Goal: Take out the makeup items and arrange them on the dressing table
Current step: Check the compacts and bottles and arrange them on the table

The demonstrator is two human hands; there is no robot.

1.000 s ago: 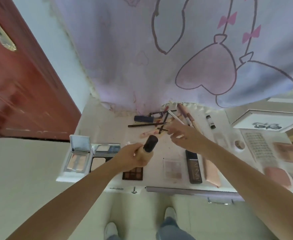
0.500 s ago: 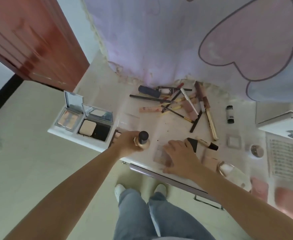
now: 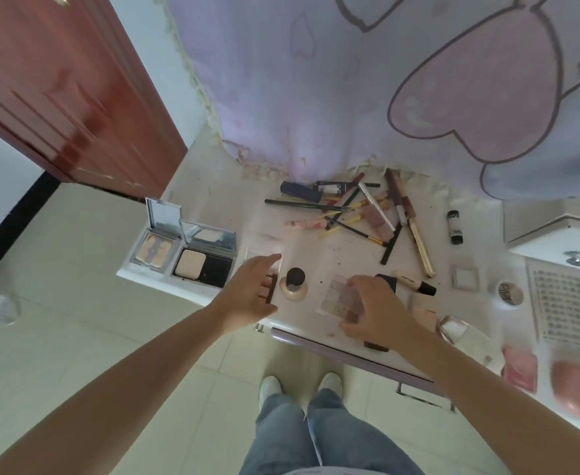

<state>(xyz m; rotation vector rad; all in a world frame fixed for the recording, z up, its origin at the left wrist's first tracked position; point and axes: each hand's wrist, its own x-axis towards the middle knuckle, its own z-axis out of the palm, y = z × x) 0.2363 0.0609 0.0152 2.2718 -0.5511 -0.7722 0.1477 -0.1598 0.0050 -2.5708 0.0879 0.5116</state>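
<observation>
Now bottle (image 3: 293, 284) stands upright on table (image 3: 213, 197) near front edge, between both hands. Left hand (image 3: 249, 296) just beside it, fingers (image 3: 268, 264) straight and relaxed, holding nothing, over dark palette (image 3: 268, 289). Right hand (image 3: 372, 311) fingers curled over clear palette (image 3: 338, 296); firm grip or mere touch, cannot tell. Risk: either wrist brushes bottle, tips it off edge. Loose pencils (image 3: 346, 210) piled behind could roll.

Bare table top (image 3: 213, 197) lies open at the back left, behind the two compacts (image 3: 185, 250). A heap of pencils (image 3: 353, 210) blocks the middle back. The bottle (image 3: 294, 284) stands upright between both hands, seemingly touching neither.
</observation>
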